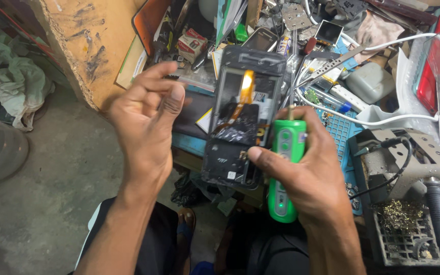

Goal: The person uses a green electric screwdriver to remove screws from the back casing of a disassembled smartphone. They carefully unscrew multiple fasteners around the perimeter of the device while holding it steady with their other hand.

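Over a cluttered repair surface (194, 143), two bare hands work at an opened phone

Right hand (309, 175) wraps its grip tight around a green plastic electric screwdriver (285, 170), long axis upright, metal bit pointing away toward the clutter; its thumb presses the opened black phone chassis (243, 117), which stands lengthwise beside the tool, top end pointing away, with an orange flex ribbon (245, 91) down its middle. Left hand (146, 119) hovers just beside the phone, grip wide, fingers loosely curled and holding nothing
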